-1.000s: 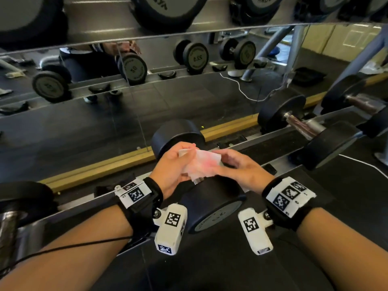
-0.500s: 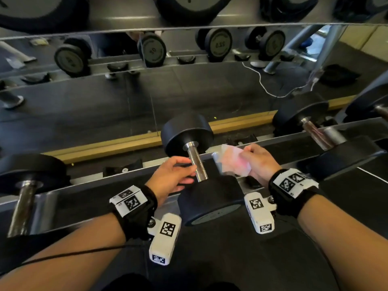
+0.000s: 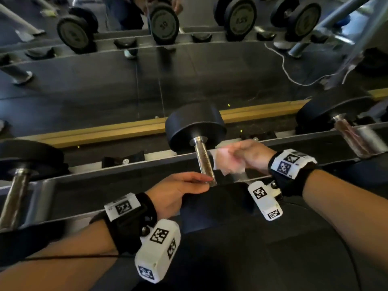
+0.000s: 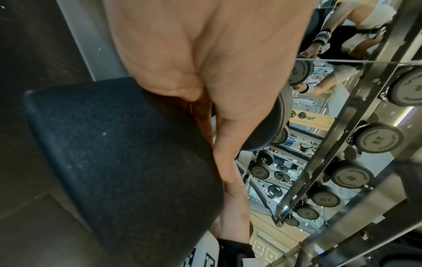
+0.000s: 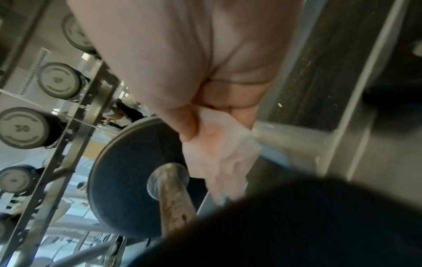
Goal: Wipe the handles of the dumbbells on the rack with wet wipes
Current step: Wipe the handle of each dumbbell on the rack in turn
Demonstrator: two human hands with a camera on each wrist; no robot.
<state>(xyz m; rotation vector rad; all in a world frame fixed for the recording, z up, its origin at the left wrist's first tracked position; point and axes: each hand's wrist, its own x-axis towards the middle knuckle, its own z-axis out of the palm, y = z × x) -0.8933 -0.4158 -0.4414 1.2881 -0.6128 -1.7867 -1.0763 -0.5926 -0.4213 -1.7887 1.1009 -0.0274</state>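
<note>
A: Where was the dumbbell (image 3: 196,124) at that point?

B: On the rack (image 3: 84,181), far head up by the mirror (image 3: 126,80), near head under both wrists. Its handle (image 3: 204,162) was bare; a second before, both hands and the wipe had covered it.

A: And the hands?

B: The right hand (image 3: 249,154) was curled round the crumpled wet wipe (image 3: 225,162), just right of the handle, almost touching it (half a second earlier it was a little farther off). The left hand (image 3: 176,192) lay on the near head with fingers fairly straight, fingertips (image 3: 204,180) at the handle's lower end. It held nothing that I could see.

A: Anything else moved?

B: No, the neighbouring dumbbells (image 3: 333,116) sat as before; only the camera had dipped closer.
</note>
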